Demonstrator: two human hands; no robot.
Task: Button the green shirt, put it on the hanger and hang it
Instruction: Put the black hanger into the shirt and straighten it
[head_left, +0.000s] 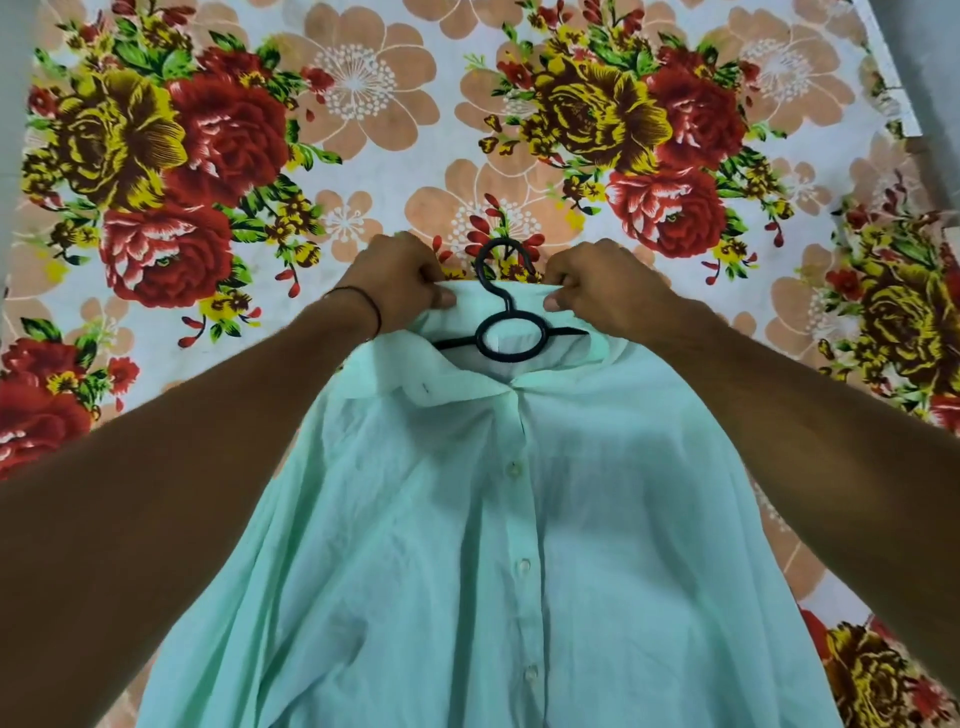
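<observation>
A pale mint green shirt (467, 545) of thin, wrinkled cloth faces up, front toward the viewer, spread wide over a floral sheet (363, 156). Its placket runs down the middle and is closed, with small white buttons showing along it. The collar is spread open and lifted at its back edge. A black plastic hanger (511, 357) sits inside the neck opening: its arms disappear under the shoulders, a ring shows within the collar, and its hook rises just above the collar's edge.
</observation>
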